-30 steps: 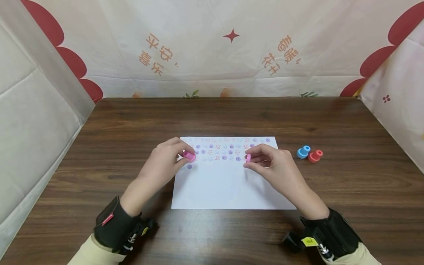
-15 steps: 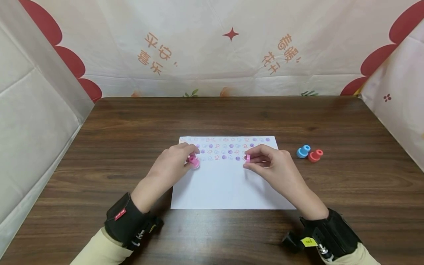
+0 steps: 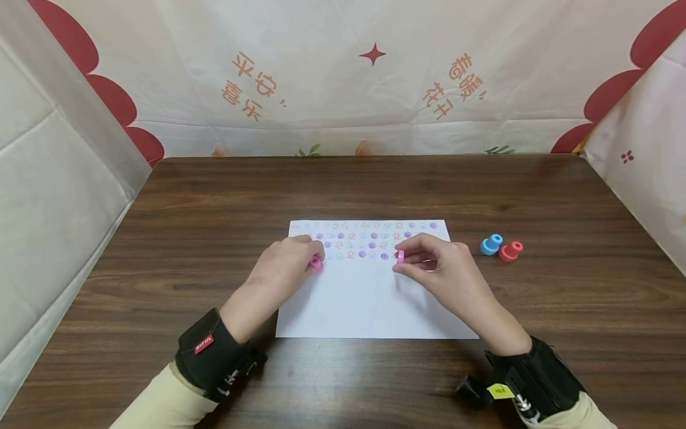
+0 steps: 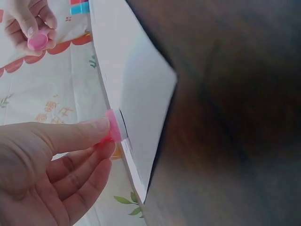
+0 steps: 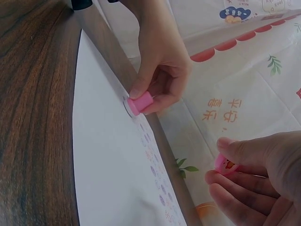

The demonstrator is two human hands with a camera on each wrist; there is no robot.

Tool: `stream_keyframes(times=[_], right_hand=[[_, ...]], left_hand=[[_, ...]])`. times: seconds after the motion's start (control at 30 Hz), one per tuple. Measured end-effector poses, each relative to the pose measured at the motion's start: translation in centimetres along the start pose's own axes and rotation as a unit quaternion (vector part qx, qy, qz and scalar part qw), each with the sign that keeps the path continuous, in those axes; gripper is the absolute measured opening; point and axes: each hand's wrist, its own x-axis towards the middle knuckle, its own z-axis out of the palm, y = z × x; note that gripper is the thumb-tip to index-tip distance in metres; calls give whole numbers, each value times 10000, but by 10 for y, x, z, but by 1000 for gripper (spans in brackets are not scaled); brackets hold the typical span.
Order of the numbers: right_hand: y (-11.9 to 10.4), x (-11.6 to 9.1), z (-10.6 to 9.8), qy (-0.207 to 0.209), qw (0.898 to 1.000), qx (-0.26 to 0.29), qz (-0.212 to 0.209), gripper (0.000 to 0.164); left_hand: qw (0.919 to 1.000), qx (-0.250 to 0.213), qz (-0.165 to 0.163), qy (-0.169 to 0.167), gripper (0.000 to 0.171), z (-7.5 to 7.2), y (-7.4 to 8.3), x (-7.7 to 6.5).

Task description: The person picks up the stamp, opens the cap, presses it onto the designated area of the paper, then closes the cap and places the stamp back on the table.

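Note:
Near the upper left of a white sheet of paper (image 3: 370,304), my left hand (image 3: 278,265) pinches a pink stamp (image 3: 316,265). In the left wrist view the stamp (image 4: 113,126) has its white-rimmed face down against the paper. My right hand (image 3: 436,262) pinches a small pink cap (image 3: 401,256) above the sheet's right half. From the right wrist view, the cap (image 5: 227,164) bears a red and yellow picture. Rows of small purple, red and blue stamped prints (image 3: 362,254) run across the sheet's upper part. The stamp's printing face is hidden.
To the right of the paper, a blue stamp (image 3: 490,245) and a red stamp (image 3: 511,251) stand side by side on the brown wooden table (image 3: 343,190). A printed white cloth (image 3: 332,77) hangs behind the table's far edge.
My left hand has moved right and slightly toward me, and the pink stamp has turned from tilted to face down on the paper. My right hand stays almost still with the cap.

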Motion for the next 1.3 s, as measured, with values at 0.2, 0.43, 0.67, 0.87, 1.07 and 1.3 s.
stream_keyframes(times=[0.2,0.43,0.67,0.87,1.07,1.3], right_hand=[[-2,1,0,-62,10000,48,25,29],[-4,1,3,-187,9996,190,46,28],[-7,1,6,-236,9995,223,25,28],[-10,0,10,-320,9989,345,6,28],[-8,-3,13,-286,9988,399,-44,28],[-14,-1,16,-209,9987,428,-205,29]], left_hand=[[9990,370,-19,-246,17,-3,5,4],[9982,537,47,-269,18,-5,7,6],[9982,555,131,-206,14,-6,8,7],[9990,362,60,-270,14,-7,5,6],[9990,-182,-45,-408,14,-8,-2,5],[9805,-1916,-395,210,19,-25,-8,-11]])
